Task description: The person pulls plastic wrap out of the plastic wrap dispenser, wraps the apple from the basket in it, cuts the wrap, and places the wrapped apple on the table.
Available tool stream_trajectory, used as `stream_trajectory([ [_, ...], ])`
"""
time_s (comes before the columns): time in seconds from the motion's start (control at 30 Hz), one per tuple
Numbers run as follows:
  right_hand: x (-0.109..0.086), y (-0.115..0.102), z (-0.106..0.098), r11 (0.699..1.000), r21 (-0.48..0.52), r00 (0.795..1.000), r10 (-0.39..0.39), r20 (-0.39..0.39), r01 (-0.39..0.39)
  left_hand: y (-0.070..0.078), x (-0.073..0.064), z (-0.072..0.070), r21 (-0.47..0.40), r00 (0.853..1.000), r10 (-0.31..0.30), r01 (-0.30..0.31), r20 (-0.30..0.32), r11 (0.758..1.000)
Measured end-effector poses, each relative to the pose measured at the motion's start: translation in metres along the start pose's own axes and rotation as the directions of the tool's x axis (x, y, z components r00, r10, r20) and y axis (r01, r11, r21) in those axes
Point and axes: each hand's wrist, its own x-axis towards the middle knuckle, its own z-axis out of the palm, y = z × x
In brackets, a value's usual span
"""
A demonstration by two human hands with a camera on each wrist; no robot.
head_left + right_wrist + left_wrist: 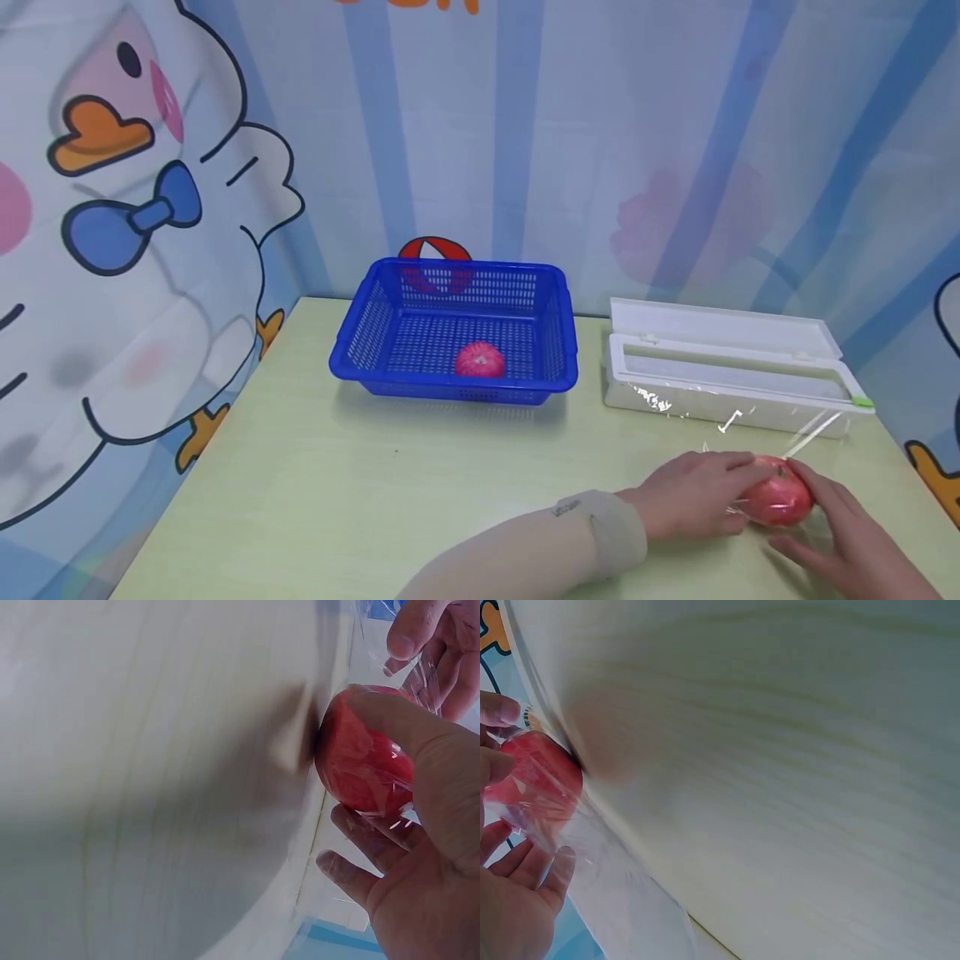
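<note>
A red round fruit (780, 492) with a short stem lies partly under clear plastic wrap (731, 421) near the table's front right. From the fruit's left side, my left hand (693, 496) holds the wrap, its fingertips overlapping the fruit. My right hand (847, 533) curves round the other side. In the right wrist view, that hand (420, 847) has digits on both sides of the fruit (364, 761), while the left hand (450, 652) has film between thumb and fingers. Creased film covers the fruit (540, 776) in the left wrist view.
Behind the hands stands a white wrap dispenser (720, 408), lid raised, with a green slider (862, 402) at its right end. A blue basket (450, 387) at the table's back holds a pinkish-red fruit (480, 360). A printed cartoon curtain (465, 150) hangs behind the table (315, 500).
</note>
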Motion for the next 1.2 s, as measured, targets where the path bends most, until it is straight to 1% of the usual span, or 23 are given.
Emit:
stream_trajectory([
  [0.1, 0.005, -0.001, -0.002, 0.999, 0.023, 0.999, 0.03, 0.039, -0.031, -0.001, 0.002, 0.0, -0.043, 1.0, -0.023, 0.023, -0.003, 0.999],
  [0.2, 0.008, -0.001, -0.003, 0.999, 0.034, 0.998, 0.027, 0.049, -0.029, -0.002, 0.004, 0.0, -0.058, 0.999, -0.032, 0.031, -0.019, 0.998],
  [0.27, 0.01, -0.001, -0.004, 0.999, 0.032, 0.999, 0.014, 0.036, -0.015, -0.003, 0.005, 0.0, -0.069, 0.999, -0.038, 0.036, -0.028, 0.997],
  [0.47, 0.016, 0.002, -0.004, 1.0, 0.007, 1.0, -0.022, -0.004, 0.022, -0.005, 0.008, 0.001, -0.137, 0.997, -0.074, 0.071, -0.017, 0.988],
  [0.63, 0.021, 0.003, -0.008, 0.997, -0.04, 0.994, -0.075, -0.078, 0.072, -0.007, 0.012, 0.0, -0.184, 0.996, -0.081, 0.072, -0.038, 0.98],
  [0.73, 0.023, 0.004, -0.011, 0.995, -0.04, 0.991, -0.092, -0.096, 0.088, -0.009, 0.013, 0.0, -0.226, 0.995, -0.089, 0.076, -0.05, 0.971],
  [0.83, 0.024, 0.004, -0.014, 0.995, -0.024, 0.991, -0.095, -0.091, 0.093, -0.01, 0.014, -0.001, -0.261, 0.994, -0.103, 0.087, -0.048, 0.961],
  [0.93, 0.026, 0.005, -0.017, 0.994, -0.001, 0.991, -0.106, -0.079, 0.106, -0.011, 0.017, 0.0, -0.277, 0.993, -0.114, 0.099, -0.04, 0.956],
  [1.07, 0.029, 0.006, -0.022, 0.993, 0.038, 0.992, -0.112, -0.055, 0.114, -0.014, 0.023, 0.001, -0.313, 0.988, -0.14, 0.116, -0.057, 0.943],
  [1.2, 0.033, 0.005, -0.024, 0.99, 0.056, 0.991, -0.124, -0.046, 0.126, -0.017, 0.028, 0.003, -0.326, 0.984, -0.164, 0.133, -0.07, 0.936],
])
